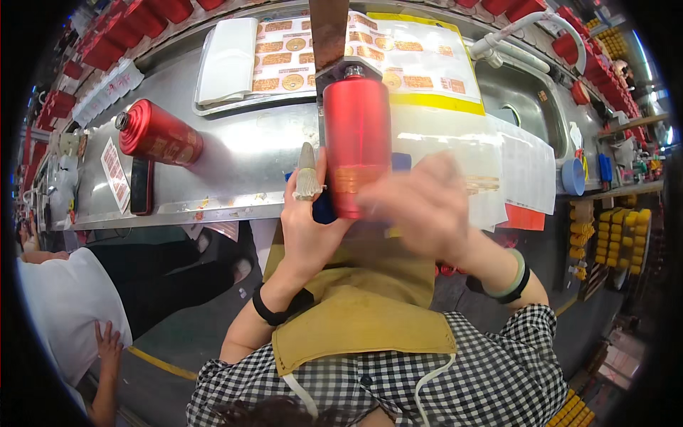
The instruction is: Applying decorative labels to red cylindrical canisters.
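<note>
A shiny red bottle (pixel 357 128) with a bare metal neck lies in front of me, its neck pointing away. Gold lines of print show near its base. My left hand (pixel 313 231) grips the base end from the left, thumb along the bottom; a grey pointed cover with a ruffled, tied edge sits on one finger. My right hand (pixel 427 206), smeared by motion, is at the print on the bottle's lower right side; its fingers cannot be made out. Something blue (pixel 324 208) shows beneath the bottle. Beyond it lies a sheet of gold labels (pixel 284 60).
Another red bottle (pixel 160 134) lies on the metal worktop (pixel 245 153) at left, by a dark phone (pixel 141 186) and a label strip (pixel 115 174). At right are a sink (pixel 523 99), a tap (pixel 526 28) and a blue cup (pixel 573 176). A person in white (pixel 71 306) stands at left.
</note>
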Motion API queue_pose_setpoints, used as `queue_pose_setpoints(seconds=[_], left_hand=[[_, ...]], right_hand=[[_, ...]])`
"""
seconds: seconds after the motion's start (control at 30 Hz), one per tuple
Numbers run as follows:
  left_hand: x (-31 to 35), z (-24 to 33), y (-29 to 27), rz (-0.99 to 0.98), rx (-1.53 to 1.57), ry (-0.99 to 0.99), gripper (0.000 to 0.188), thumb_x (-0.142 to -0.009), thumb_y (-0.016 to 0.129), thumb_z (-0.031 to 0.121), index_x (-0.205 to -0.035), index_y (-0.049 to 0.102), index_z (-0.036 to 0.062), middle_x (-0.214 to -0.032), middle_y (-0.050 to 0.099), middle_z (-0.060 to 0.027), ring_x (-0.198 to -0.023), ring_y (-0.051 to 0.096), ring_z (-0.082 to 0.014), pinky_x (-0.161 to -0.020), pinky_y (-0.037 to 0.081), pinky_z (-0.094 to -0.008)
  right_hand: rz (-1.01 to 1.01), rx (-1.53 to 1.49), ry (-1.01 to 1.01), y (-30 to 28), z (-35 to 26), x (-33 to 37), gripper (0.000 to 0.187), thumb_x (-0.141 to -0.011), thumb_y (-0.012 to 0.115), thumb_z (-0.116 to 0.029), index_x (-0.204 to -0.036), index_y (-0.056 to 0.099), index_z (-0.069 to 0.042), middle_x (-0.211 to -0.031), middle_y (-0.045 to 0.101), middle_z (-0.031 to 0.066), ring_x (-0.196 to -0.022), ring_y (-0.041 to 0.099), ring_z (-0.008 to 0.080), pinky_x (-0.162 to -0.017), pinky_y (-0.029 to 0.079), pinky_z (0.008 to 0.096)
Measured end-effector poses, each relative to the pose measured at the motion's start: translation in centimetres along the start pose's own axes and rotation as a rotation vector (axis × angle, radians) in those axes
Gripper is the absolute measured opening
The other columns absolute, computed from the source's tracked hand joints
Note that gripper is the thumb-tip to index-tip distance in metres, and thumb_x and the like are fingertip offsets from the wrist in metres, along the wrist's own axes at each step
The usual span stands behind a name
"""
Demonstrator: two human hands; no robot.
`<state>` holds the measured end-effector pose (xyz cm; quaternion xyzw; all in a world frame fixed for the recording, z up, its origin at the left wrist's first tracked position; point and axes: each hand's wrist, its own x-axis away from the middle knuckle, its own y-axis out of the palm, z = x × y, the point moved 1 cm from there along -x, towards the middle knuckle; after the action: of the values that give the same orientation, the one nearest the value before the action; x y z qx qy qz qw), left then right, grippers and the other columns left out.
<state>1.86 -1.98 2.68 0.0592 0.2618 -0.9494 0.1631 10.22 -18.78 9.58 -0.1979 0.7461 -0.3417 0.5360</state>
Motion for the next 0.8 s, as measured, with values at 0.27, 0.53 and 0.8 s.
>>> queue_pose_setpoints(seconds=[0.27,0.53,0.8], left_hand=[[0.0,0.4,-0.1,0.099,-0.076,0.199,0.083,-0.071,0.083,0.010,-0.144,0.047,0.0000,-0.136,0.058,-0.0192,-0.116,0.059,-0.0350,-0.103,0.042,-0.0454],[-0.4,0.4,0.3,0.103,0.137,0.089,0.083,-0.070,0.084,0.006,-0.144,0.046,0.0008,-0.134,0.057,-0.0189,-0.117,0.060,-0.0324,-0.099,0.047,-0.0401],[-0.9,0.7,-0.4,0.076,0.050,0.153,0.085,-0.072,0.086,0.008,-0.144,0.043,-0.0017,-0.134,0.058,-0.0154,-0.115,0.062,-0.0259,-0.098,0.049,-0.0362]], right_hand=[[-0.097,-0.213,0.064,0.6,-0.5,0.2,0.026,-0.071,0.073,-0.010,-0.097,0.070,-0.010,-0.088,0.067,0.0013,-0.075,0.058,0.0208,-0.071,0.045,0.0351],[-0.037,0.133,-0.163,1.2,1.1,-0.2,0.025,-0.070,0.068,-0.018,-0.095,0.070,-0.015,-0.101,0.062,-0.0028,-0.079,0.055,0.0142,-0.075,0.045,0.0316],[0.042,0.120,0.081,1.1,4.5,-1.3,0.022,-0.074,0.071,-0.010,-0.096,0.071,-0.015,-0.089,0.069,-0.0007,-0.073,0.056,0.0201,-0.068,0.042,0.0353]])
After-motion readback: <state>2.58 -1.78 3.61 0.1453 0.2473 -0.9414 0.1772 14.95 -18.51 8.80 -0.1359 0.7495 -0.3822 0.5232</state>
